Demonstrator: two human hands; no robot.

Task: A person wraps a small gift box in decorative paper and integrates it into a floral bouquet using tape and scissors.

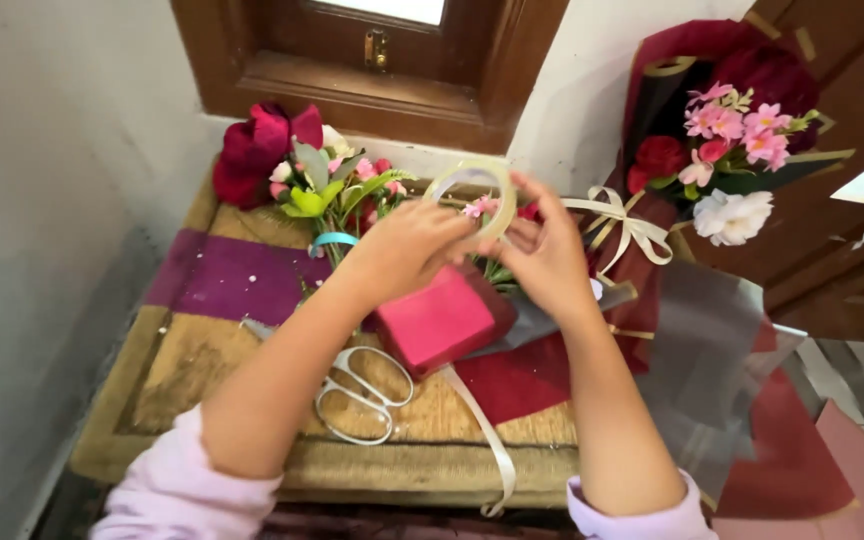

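1. Both hands are up over the woven mat, sharing a roll of clear tape.
2. Left hand is curled around the roll's lower left edge, fingers closed on it.
3. Right hand pinches the roll's right side, thumb and fingertips together.
4. Right under them there's a pink wrapped block, with scissors and a cream ribbon nearby.
5. A finished bouquet leans at the right, and loose flowers lie by the wall.
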